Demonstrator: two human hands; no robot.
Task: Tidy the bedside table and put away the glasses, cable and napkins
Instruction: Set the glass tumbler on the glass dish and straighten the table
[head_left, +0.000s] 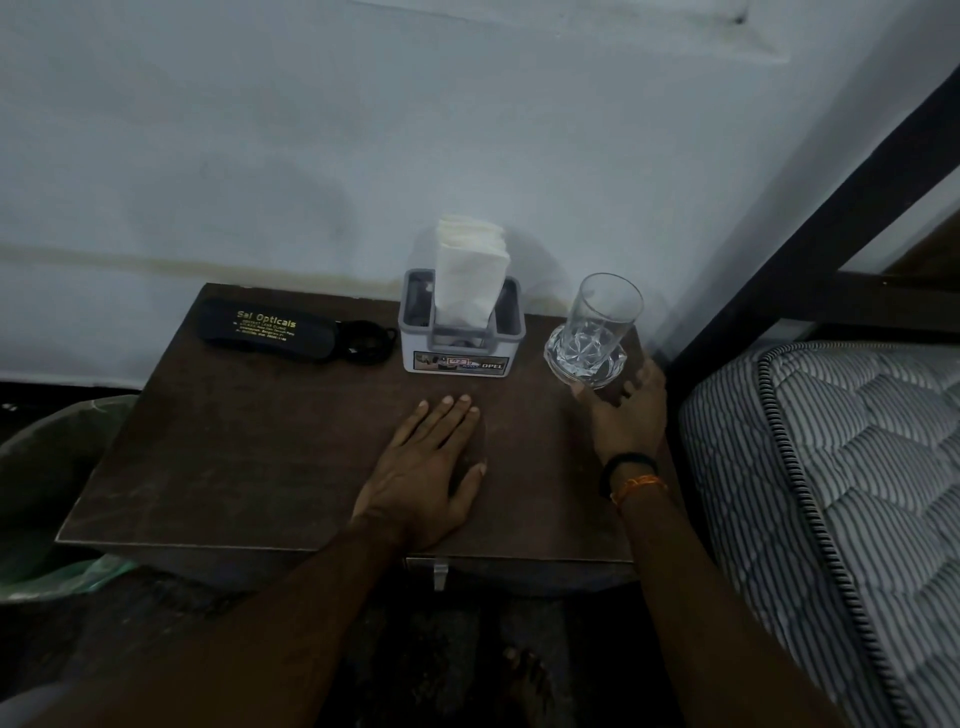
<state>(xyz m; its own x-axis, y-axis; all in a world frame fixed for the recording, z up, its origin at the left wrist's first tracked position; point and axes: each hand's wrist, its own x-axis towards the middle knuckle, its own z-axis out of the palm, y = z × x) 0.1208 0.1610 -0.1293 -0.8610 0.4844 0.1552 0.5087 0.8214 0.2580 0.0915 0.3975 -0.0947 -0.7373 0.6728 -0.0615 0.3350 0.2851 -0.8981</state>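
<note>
A dark wooden bedside table (249, 457) stands against the wall. At its back left lies a black glasses case (265, 328) with gold lettering, and a coiled black cable (366, 340) lies beside it. White napkins (470, 275) stand upright in a grey holder (460, 338) at the back middle. A clear drinking glass (597, 325) stands on a glass coaster (558, 370) at the back right. My left hand (431, 467) lies flat on the tabletop, fingers straight. My right hand (626, 410) touches the near edge of the coaster with its fingertips.
A striped mattress (831, 493) on a dark bed frame (810, 218) borders the table on the right. A bin with a green liner (47, 493) stands at the left. A drawer handle (440, 574) shows under the table's front edge. A bare foot (524, 680) is on the floor below.
</note>
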